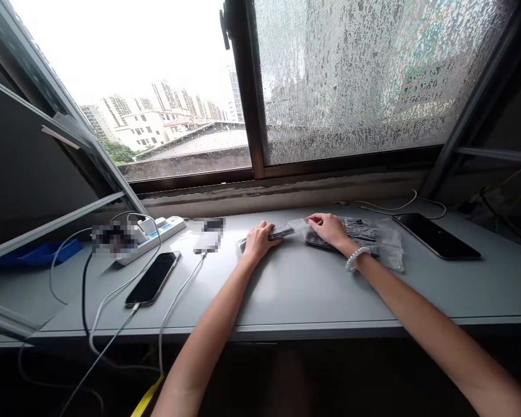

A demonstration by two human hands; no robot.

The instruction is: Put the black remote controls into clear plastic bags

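Observation:
My left hand (259, 240) is closed around a dark, flat item in a clear wrapper (281, 232), close to the desk surface. The kind of item does not show. From its right end stretches a clear plastic flap (297, 224), pinched between the fingers of my right hand (327, 227). Beneath and beyond my right hand lies a dark, folded bundle in a clear plastic bag (364, 230). A beaded bracelet (356, 258) circles my right wrist.
A phone (153, 279) on a charging cable and a white power strip (151, 240) lie at left. A dark tablet (436, 236) rests at right, near a white cable (393, 207). Metal frame bars (80, 139) rise at the left side. A window stands behind the desk (316, 307).

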